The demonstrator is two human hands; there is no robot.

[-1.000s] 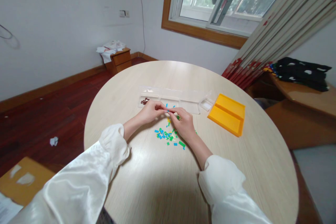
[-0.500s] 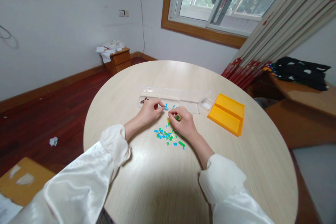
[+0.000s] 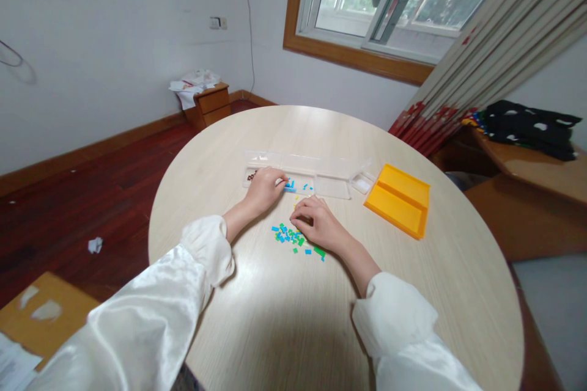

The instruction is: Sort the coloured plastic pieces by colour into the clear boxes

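My left hand (image 3: 265, 190) is over the near side of a clear plastic tray with compartments (image 3: 332, 187), thumb and index finger pinched beside small blue bricks (image 3: 290, 186) in its second compartment. Whether a piece sits between those fingertips I cannot make out. My right hand (image 3: 317, 220) hovers at the upper edge of a loose pile of small blue and green bricks (image 3: 288, 234) with a few yellow ones. Its thumb and forefinger come together; anything between them is too small to tell. Small brown pieces (image 3: 251, 175) lie in the tray's left compartment, partly behind my left hand.
An orange two-part tray (image 3: 400, 201) stands at the right on the round wooden table (image 3: 257, 317). Between it and the clear tray is a small clear box (image 3: 362, 182). A longer green brick (image 3: 320, 252) lies near my right wrist.
My right hand has drawn back from beside the tray, down and slightly left to the brick pile. My left hand has shifted slightly up over the blue bricks. The view has moved slightly.
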